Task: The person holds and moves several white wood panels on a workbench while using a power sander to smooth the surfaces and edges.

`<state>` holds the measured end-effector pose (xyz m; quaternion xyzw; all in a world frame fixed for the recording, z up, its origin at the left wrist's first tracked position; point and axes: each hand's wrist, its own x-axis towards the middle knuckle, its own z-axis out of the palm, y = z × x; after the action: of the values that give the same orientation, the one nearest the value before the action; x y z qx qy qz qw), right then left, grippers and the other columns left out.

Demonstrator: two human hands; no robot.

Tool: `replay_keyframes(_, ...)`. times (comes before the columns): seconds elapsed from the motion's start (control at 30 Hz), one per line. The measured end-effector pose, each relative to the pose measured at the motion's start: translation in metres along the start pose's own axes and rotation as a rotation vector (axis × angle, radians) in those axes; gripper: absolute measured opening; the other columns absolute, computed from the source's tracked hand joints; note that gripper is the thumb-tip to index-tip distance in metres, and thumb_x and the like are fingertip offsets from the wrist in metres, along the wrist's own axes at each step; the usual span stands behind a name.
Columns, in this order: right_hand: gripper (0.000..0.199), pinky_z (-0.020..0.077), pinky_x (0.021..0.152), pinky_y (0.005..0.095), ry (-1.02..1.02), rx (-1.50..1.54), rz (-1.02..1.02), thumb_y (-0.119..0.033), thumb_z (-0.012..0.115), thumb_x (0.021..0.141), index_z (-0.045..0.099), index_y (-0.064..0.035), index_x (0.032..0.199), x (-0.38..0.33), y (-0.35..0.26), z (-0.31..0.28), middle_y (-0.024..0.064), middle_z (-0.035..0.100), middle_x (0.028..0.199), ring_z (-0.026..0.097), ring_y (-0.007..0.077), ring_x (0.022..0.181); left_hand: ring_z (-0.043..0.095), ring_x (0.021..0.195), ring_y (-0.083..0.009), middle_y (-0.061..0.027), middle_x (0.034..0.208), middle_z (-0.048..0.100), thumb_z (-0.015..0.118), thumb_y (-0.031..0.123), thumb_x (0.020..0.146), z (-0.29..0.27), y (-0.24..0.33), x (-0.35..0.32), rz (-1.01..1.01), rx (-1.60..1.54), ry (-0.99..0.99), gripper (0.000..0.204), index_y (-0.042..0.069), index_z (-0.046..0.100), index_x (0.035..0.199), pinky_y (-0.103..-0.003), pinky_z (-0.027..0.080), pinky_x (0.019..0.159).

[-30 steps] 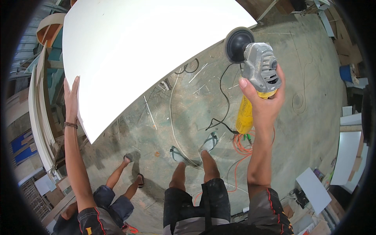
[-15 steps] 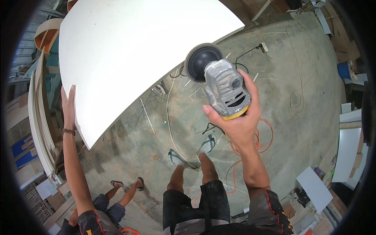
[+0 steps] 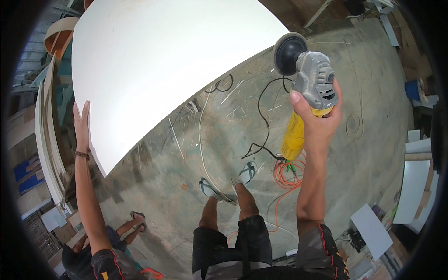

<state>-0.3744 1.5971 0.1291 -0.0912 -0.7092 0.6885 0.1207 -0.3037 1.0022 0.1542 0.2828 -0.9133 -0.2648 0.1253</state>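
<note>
Right hand (image 3: 318,122) clenched around yellow-bodied grinder (image 3: 305,95), held up, black disc (image 3: 289,53) near the edge of the big white board (image 3: 163,65). Left hand (image 3: 82,123) flat, fingers extended, pressed against board's left edge. Orange cable (image 3: 285,179) coiled on concrete floor (image 3: 364,121).

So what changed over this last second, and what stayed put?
The right hand kept its grip on the angle grinder but swung it: first left toward the edge of the white panel, then back right, so its black disc again sits just off the panel's edge. Nothing was picked up or released. The left hand stayed flat against the panel's left edge, and the orange cord still lies on the floor.
</note>
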Motion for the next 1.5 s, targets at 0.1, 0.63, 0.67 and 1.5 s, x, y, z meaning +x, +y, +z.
replay_keyframes(0.1,0.087,0.0514,0.096,0.0322,0.001,-0.017,-0.010,-0.015,0.094,0.072,0.047,0.0027,0.143,-0.003,0.003,0.001,0.0131,0.061,0.128,0.063,0.0186,0.111,0.046,0.141,-0.0292,-0.0218,0.160,0.038,0.061,0.060,0.097,0.006,0.006,-0.003,0.014,-0.014,-0.014,0.096,0.001,0.024,0.163,-0.044,0.037,0.118)
replay_keyframes(0.63,0.096,0.0555,0.097,0.0380,-0.358,-0.235,-0.335,-0.021,0.096,0.067,0.048,0.0016,0.146,-0.115,-0.001,0.060,0.0196,0.062,0.132,0.066,0.0273,0.117,0.068,0.108,-0.0270,-0.0281,0.132,0.058,0.066,0.061,0.093,0.008,0.008,-0.006,0.007,-0.170,0.014,0.099,-0.006,0.030,0.155,-0.040,0.056,0.093)
replay_keyframes(0.67,0.096,0.0563,0.096,0.0378,-0.380,-0.249,-0.341,-0.021,0.097,0.067,0.048,0.0016,0.146,-0.125,-0.004,0.067,0.0199,0.063,0.131,0.068,0.0274,0.115,0.068,0.108,-0.0269,-0.0285,0.132,0.057,0.066,0.061,0.093,0.006,0.006,-0.006,0.003,-0.158,0.008,0.098,-0.007,0.030,0.155,-0.039,0.056,0.092)
replay_keyframes(1.5,0.058,0.0569,0.057,0.0351,0.463,0.232,0.408,-0.010,0.084,0.083,0.050,-0.0065,0.130,-0.254,-0.169,-0.206,0.0084,0.065,0.093,0.066,0.0193,0.067,0.064,0.060,-0.0211,-0.0126,0.090,0.065,0.051,0.071,0.098,-0.015,0.047,-0.289,-0.605,-0.560,-0.293,0.092,0.014,0.019,0.164,-0.032,0.051,0.047)
